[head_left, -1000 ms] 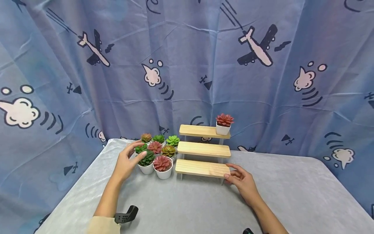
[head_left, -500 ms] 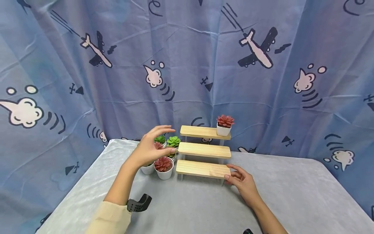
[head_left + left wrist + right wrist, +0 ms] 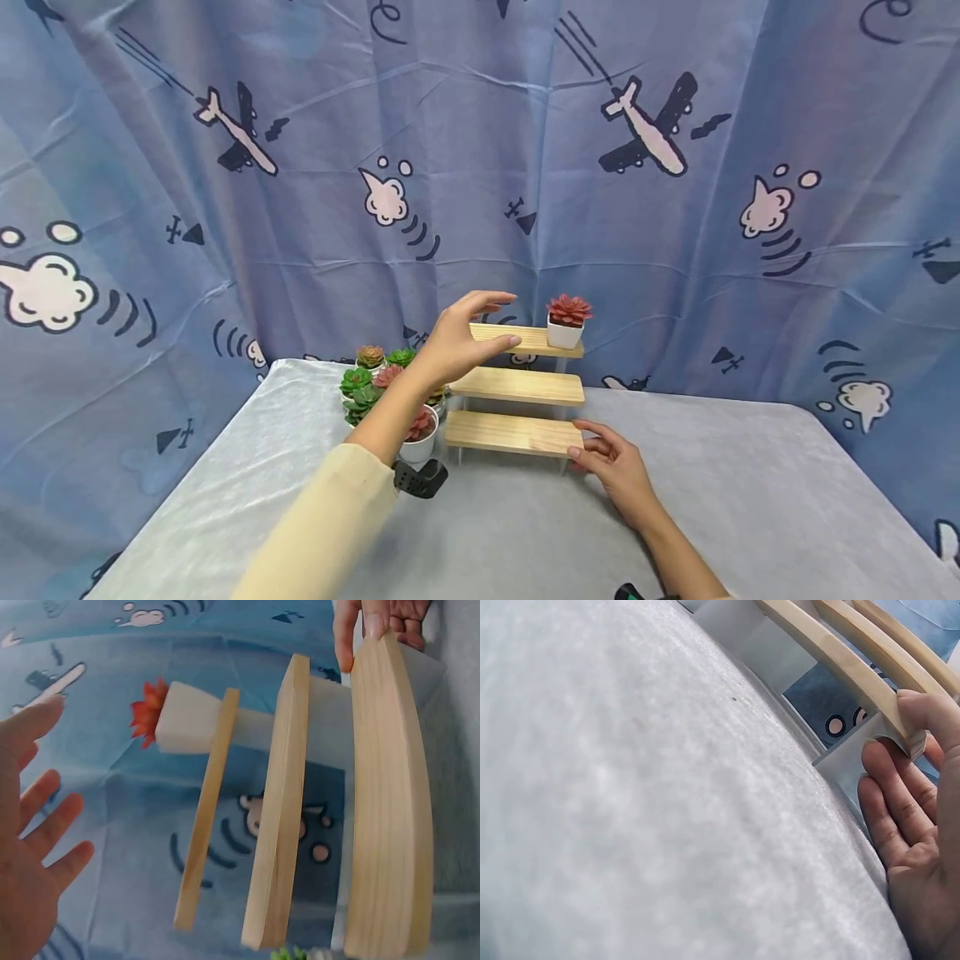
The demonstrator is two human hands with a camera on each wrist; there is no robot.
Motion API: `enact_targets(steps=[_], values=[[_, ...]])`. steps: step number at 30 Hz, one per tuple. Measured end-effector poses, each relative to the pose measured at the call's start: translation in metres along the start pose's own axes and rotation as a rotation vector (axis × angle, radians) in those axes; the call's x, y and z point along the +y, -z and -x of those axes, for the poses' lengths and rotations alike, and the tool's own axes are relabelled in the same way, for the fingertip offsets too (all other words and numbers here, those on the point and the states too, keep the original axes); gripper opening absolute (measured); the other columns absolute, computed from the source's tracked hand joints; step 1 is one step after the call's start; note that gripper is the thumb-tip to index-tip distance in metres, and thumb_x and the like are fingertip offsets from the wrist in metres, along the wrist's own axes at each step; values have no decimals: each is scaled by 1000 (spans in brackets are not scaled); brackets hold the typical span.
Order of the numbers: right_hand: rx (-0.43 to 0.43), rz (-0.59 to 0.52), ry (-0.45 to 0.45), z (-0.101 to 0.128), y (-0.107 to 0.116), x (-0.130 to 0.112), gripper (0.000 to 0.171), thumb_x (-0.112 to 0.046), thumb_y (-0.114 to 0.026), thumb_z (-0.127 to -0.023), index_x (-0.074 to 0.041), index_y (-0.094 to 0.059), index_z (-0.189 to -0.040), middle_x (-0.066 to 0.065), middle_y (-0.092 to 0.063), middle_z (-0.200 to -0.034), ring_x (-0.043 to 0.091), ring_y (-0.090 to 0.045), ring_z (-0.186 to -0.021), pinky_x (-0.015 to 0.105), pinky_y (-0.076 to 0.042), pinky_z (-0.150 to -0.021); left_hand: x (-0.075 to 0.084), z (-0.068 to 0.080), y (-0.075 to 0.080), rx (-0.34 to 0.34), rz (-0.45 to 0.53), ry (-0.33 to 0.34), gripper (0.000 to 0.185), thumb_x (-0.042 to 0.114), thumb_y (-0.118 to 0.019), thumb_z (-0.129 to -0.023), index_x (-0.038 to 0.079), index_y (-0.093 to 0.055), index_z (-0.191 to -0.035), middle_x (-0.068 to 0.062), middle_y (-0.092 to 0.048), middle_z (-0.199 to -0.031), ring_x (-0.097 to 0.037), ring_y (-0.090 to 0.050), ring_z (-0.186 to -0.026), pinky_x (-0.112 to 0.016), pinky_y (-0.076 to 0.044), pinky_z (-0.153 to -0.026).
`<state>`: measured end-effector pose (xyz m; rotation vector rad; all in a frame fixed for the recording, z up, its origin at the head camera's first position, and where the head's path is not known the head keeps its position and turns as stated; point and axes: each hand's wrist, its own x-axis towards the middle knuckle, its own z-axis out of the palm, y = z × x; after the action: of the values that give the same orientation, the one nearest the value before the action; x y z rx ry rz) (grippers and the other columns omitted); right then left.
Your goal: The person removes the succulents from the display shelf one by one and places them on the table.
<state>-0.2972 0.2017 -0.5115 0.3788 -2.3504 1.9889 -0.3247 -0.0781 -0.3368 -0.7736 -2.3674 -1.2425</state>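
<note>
My left hand [image 3: 453, 340] hangs in the air before the left part of the top board, thumb and fingers spread, holding nothing; in the left wrist view the same hand [image 3: 34, 825] is apart from the stand. My right hand [image 3: 613, 468] grips the right end of the lowest board of a three-tier wooden display stand [image 3: 513, 433]. In the right wrist view the thumb [image 3: 930, 712] lies over the board's end, with fingers curled beneath beside the clear leg. A red artificial succulent [image 3: 567, 321] in a square white pot stands at the right end of the top board.
Left of the stand, several potted artificial succulents [image 3: 356, 392], green, red and brownish, cluster on the grey cloth-covered table [image 3: 480, 533]; my left forearm hides part of them. Behind everything hangs a blue curtain [image 3: 480, 150] printed with airplanes.
My left hand has moved from the succulent cluster rightward and up to the top board, staying empty. My right hand keeps its hold on the lowest board; the view has shifted slightly.
</note>
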Motion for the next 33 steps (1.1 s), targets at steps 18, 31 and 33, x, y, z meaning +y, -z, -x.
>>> enact_targets(steps=[18,31,33], values=[[16,-37,-37,0,2,3,52,-10,-75,-91,-1,-56,-139,8,-74,-97,8,-73,-83,26,-62,-77,-10,-60,-59,-115,99,19,61,28,-80,-88,15,-56,-143,-6,-50,-152,-29,-43,-145,-54,-38,-119],[13,-37,-20,3,-1,4,51,-10,-75,-90,-1,-57,-138,11,-74,-97,9,-73,-83,26,-62,-77,-20,-68,-85,-120,343,82,67,12,-81,-85,12,-53,-146,-14,-65,-131,-27,-66,-114,-35,-58,-90],[17,-34,-14,2,1,3,51,-10,-75,-90,-1,-57,-137,11,-74,-97,8,-73,-83,26,-62,-77,-21,-70,-88,-116,369,84,63,6,-80,-85,11,-56,-143,-16,-68,-125,-21,-68,-102,-26,-58,-82]])
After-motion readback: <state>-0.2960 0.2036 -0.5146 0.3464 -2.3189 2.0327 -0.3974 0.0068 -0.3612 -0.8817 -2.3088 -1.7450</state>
